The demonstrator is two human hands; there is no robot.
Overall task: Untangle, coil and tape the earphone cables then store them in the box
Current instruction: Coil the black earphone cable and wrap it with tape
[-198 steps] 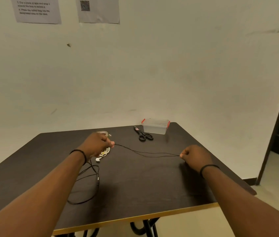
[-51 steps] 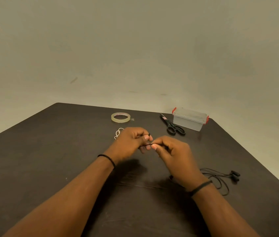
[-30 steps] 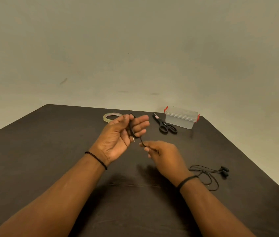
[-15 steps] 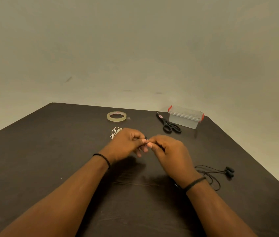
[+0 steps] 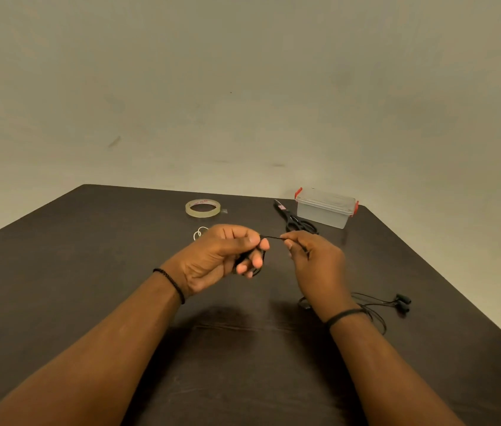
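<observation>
My left hand [image 5: 221, 256] holds a small coil of the black earphone cable [image 5: 270, 237] around its fingers, above the middle of the dark table [image 5: 89, 272]. My right hand [image 5: 316, 259] pinches the same cable just to the right, with a short taut stretch between the two hands. The cable's loose end with the black earbuds [image 5: 403, 302] lies on the table by my right wrist. A white earphone cable [image 5: 199, 233] peeks out behind my left hand. The clear box [image 5: 324, 209] with red clips stands shut at the far right.
A roll of clear tape [image 5: 203, 208] lies at the back of the table. Black scissors [image 5: 295, 221] lie just left of the box. A pale wall rises behind the table, and the table's right edge runs close to the earbuds.
The hands were joined over the cable half a second ago; now they have drawn slightly apart, with a short length of cable stretched between them. The loose cable on the table has hardly moved.
</observation>
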